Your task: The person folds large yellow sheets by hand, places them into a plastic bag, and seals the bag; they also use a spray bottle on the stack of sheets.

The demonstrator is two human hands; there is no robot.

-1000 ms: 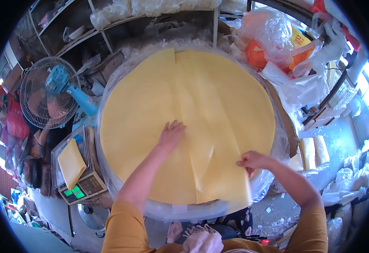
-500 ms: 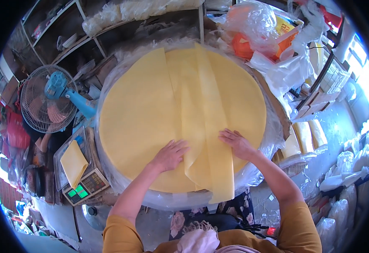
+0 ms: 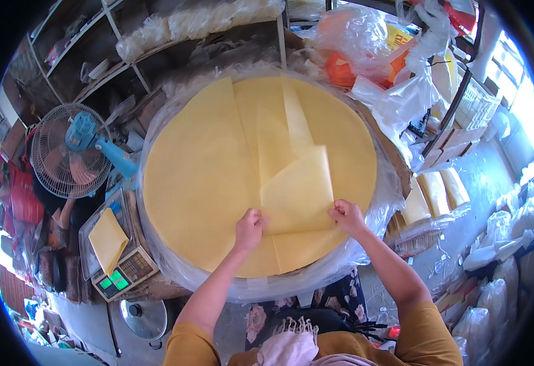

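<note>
A large round stack of thin pale-yellow sheets [image 3: 193, 183] lies in front of me. Its top sheet is folded into a lengthwise strip, and the strip's near end is turned back over itself as a flap [image 3: 300, 192]. My left hand [image 3: 251, 230] is closed in a pinch at the left end of the flap's near fold. At the opposite end, my right hand [image 3: 347, 217] pinches the same folded sheet. The fingertips of both hands are partly hidden. Beyond the flap, the narrow far part of the strip [image 3: 273, 116] runs to the stack's far edge.
Clear plastic wrap [image 3: 157, 256] rings the stack. At the left, a digital scale [image 3: 134, 266] carries a folded yellow sheet [image 3: 108, 241], with a blue fan [image 3: 84, 137] behind it. Plastic bags [image 3: 395, 104] are heaped at the far right; yellow packs [image 3: 431, 192] lie to the right.
The near end of the strip has been lifted and folded away from me over itself. Both hands have gone from lying flat to pinching the fold's two ends.
</note>
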